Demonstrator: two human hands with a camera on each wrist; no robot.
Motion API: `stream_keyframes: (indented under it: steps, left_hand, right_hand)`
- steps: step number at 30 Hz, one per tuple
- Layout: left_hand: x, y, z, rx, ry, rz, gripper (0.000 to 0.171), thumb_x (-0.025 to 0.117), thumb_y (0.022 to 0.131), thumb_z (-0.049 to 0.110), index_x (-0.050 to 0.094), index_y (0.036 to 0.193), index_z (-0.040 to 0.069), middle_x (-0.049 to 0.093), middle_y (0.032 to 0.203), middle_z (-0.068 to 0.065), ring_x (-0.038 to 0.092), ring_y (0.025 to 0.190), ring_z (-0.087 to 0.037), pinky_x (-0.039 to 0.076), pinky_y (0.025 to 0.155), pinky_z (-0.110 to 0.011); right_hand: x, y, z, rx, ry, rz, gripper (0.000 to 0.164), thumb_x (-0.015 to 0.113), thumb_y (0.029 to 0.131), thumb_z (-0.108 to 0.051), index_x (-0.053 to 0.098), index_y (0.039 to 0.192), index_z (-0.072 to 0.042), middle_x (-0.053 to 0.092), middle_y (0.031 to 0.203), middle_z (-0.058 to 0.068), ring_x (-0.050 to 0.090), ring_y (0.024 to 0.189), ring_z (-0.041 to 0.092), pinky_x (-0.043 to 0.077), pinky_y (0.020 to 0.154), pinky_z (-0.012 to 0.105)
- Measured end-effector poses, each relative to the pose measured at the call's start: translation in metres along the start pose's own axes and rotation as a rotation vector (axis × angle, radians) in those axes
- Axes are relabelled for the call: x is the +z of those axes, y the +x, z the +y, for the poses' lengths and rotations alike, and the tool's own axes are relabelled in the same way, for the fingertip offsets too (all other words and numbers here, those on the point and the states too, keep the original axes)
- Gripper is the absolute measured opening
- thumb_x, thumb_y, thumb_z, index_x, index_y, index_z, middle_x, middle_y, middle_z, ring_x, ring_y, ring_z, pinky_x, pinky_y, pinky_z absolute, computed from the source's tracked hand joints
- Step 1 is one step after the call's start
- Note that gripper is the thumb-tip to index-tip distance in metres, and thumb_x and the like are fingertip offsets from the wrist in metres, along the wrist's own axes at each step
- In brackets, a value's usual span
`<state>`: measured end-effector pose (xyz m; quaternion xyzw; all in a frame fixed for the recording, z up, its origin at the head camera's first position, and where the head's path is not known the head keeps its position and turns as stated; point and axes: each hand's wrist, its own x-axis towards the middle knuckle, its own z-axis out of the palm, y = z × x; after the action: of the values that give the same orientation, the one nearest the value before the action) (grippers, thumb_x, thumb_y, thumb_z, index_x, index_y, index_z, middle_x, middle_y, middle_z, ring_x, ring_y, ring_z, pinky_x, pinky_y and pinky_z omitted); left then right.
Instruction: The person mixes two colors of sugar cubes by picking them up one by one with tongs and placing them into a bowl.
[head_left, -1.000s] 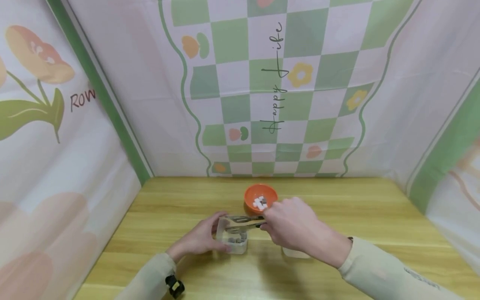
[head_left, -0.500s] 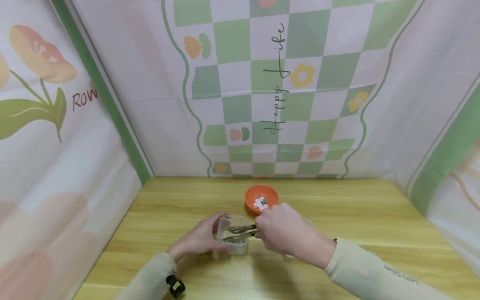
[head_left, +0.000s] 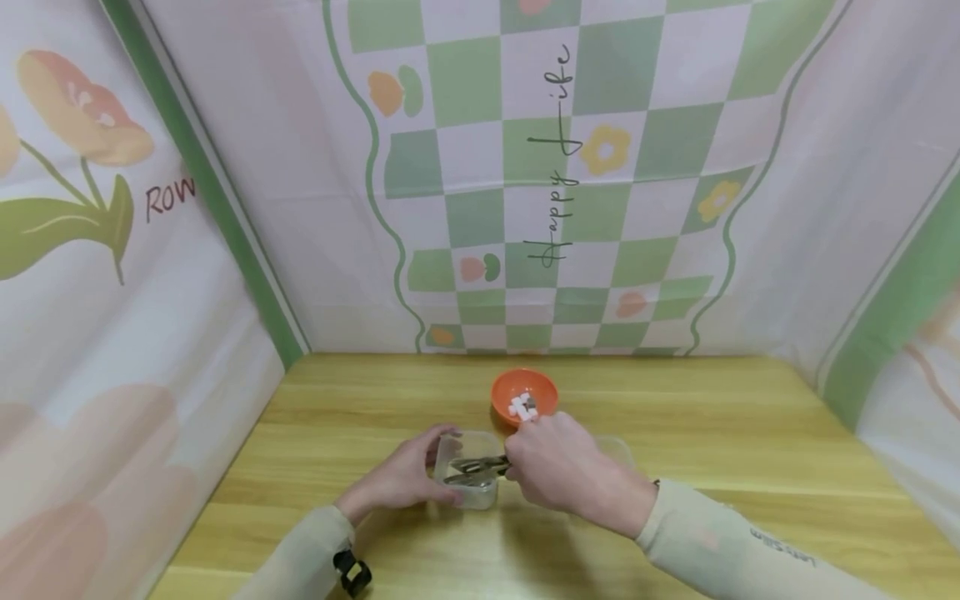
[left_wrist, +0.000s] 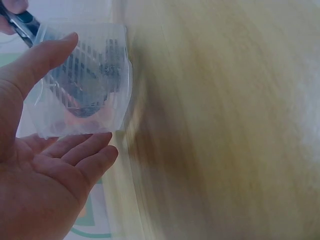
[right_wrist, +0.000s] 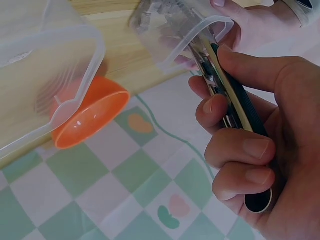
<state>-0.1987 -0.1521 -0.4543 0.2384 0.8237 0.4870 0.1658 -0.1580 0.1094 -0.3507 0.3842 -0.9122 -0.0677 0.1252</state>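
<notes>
My left hand [head_left: 399, 477] holds a small clear plastic container [head_left: 480, 498] on the table, thumb on the near side and fingers at the far side. Metal tongs [head_left: 474, 468] are gripped in my right hand [head_left: 558, 467], fingers curled round the handles in the right wrist view. The tongs' ends reach down inside the container; through its cloudy wall in the left wrist view, dark shapes blur together, and I cannot tell whether the tongs pinch anything. Beyond the right hand stands an orange bowl [head_left: 504, 392] with several white cubes and a dark one in it.
A second clear container [head_left: 618, 451] stands to the right, mostly hidden behind my right hand and forearm; the right wrist view shows its rim [right_wrist: 95, 55] close up. The wooden table [head_left: 360, 383] ends at a patterned cloth wall [head_left: 472, 208] at the back.
My right hand has moved left and slightly down, lowering the tongs from the container's top into it. The left hand keeps its hold on the container.
</notes>
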Motion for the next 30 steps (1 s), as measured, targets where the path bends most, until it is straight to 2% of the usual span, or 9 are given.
stream_keyframes:
  steps: [11, 18, 25, 30]
  left_hand:
    - [0.001, 0.000, -0.001, -0.002, -0.005, 0.001, 0.099, 0.094, 0.079, 0.018, 0.038, 0.159, 0.004, 0.060, 0.143, -0.017, 0.059, 0.129, -0.035, 0.048, 0.110, -0.052]
    - [0.000, 0.000, 0.000, 0.003, -0.025, -0.003, 0.099, 0.094, 0.078, 0.015, 0.037, 0.159, 0.004, 0.061, 0.142, -0.017, 0.060, 0.128, -0.035, 0.049, 0.109, -0.052]
    - [0.000, -0.001, 0.001, -0.012, -0.018, 0.000, 0.101, 0.095, 0.077, 0.017, 0.038, 0.159, 0.007, 0.061, 0.143, -0.015, 0.060, 0.127, -0.032, 0.050, 0.109, -0.051]
    - [0.000, 0.000, 0.001, -0.015, 0.003, 0.001, 0.100, 0.095, 0.077, 0.016, 0.039, 0.158, 0.007, 0.059, 0.145, -0.016, 0.060, 0.127, -0.031, 0.051, 0.107, -0.050]
  right_hand:
    - [0.002, 0.002, -0.005, 0.002, -0.043, 0.024, 0.042, 0.088, 0.082, -0.039, 0.058, 0.062, -0.018, 0.044, 0.055, -0.006, 0.041, 0.047, 0.011, 0.041, 0.040, 0.031]
    - [0.004, 0.000, -0.004, 0.000, -0.018, 0.038, 0.041, 0.087, 0.083, -0.034, 0.056, 0.061, -0.019, 0.044, 0.055, -0.006, 0.043, 0.048, 0.011, 0.042, 0.040, 0.032]
    - [0.003, -0.007, 0.000, 0.034, 0.024, 0.025, 0.044, 0.084, 0.087, -0.038, 0.053, 0.060, -0.021, 0.039, 0.053, -0.008, 0.039, 0.046, 0.010, 0.038, 0.039, 0.031]
    - [0.001, -0.014, 0.004, 0.074, 0.085, 0.052, 0.037, 0.083, 0.089, -0.037, 0.061, 0.064, -0.019, 0.041, 0.054, -0.010, 0.038, 0.046, 0.009, 0.037, 0.039, 0.029]
